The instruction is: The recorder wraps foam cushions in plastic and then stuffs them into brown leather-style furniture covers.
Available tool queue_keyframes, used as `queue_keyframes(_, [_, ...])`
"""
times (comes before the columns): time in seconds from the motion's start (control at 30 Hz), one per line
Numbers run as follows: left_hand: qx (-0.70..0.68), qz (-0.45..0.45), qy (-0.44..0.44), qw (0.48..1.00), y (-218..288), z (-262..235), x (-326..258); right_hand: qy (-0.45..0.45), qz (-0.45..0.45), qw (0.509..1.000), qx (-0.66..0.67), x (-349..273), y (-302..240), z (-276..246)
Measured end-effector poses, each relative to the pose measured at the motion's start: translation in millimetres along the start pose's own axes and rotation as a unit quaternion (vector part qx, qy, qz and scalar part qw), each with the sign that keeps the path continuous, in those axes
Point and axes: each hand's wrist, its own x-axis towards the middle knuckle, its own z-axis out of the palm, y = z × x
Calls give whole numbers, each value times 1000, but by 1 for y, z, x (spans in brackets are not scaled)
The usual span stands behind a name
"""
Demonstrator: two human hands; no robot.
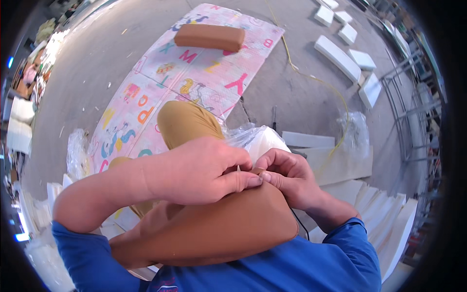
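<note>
Across my lap lies a brown leather-like padded cushion, long and rounded at its right end. My left hand reaches over it from the left, with thumb and index finger pinched on the cushion's upper edge. My right hand meets it there, its thumb and fingers pinching the same edge. The two thumb tips are nearly touching. What lies between the fingertips is mostly hidden; a small fold of brown cover shows there. The cushion's left part is partly covered by my left forearm.
Ahead, a similar brown cushion rests on a pink patterned mat. White foam blocks lie at the far right. A yellow cord crosses the floor near a screwdriver-like tool. Metal racks stand right; white panels lie beside me.
</note>
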Motion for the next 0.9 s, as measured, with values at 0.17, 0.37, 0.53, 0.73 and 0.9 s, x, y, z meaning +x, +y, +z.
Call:
queue_keyframes(0.17, [-204,1,-59,977,-19,11,23,-44,78,995,-51,-25,-21,-22])
queue_keyframes(0.37, [-248,10,25,968,-19,25,32,-111,8,966,-233,-30,-18,-44])
queue_keyframes(0.53, [39,129,204,970,-32,31,37,-18,34,998,50,-26,8,-44])
queue_keyframes(0.73, [-66,224,154,960,-51,27,49,22,-140,989,-32,-21,33,-32])
queue_keyframes(0.9, [50,262,136,954,-54,28,56,61,-169,974,-139,-32,28,-29])
